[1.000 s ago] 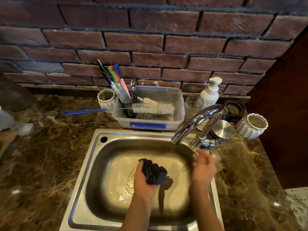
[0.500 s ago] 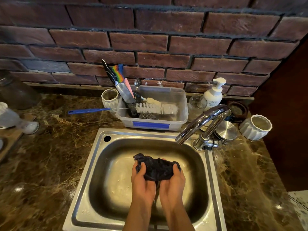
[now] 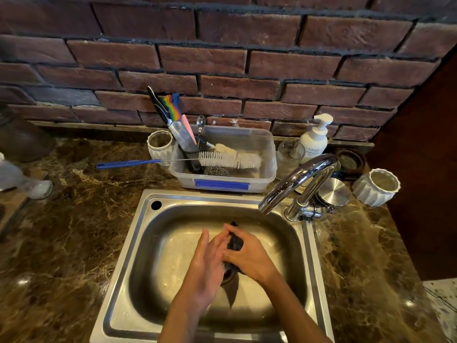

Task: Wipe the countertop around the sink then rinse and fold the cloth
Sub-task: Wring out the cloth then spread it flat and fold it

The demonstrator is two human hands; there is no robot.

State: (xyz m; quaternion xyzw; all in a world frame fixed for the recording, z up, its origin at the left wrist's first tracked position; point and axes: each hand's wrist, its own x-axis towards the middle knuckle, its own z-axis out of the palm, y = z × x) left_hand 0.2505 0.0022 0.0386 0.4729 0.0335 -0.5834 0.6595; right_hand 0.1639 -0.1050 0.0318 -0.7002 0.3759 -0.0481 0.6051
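Observation:
A dark wet cloth (image 3: 234,243) is bunched between both my hands over the middle of the steel sink (image 3: 138,246). My left hand (image 3: 206,263) presses against it from the left with fingers stretched along it. My right hand (image 3: 249,253) wraps over it from the right, and most of the cloth is hidden. A bit of cloth hangs below the hands near the drain. The chrome tap (image 3: 294,184) arches over the sink's back right corner; no water stream is visible. Brown marble countertop (image 3: 74,231) surrounds the sink.
Behind the sink stands a clear plastic tub (image 3: 223,184) holding a bottle brush, scourer and knives. A blue brush handle (image 3: 126,163) sticks out left. White ribbed cups (image 3: 376,186) (image 3: 160,144), a glass (image 3: 289,154), a soap pump bottle (image 3: 315,139) and a brick wall line the back.
My right hand came from the tap handle to the cloth, which my left hand held alone. Both hands have now closed over it and squeezed it into a tighter bundle.

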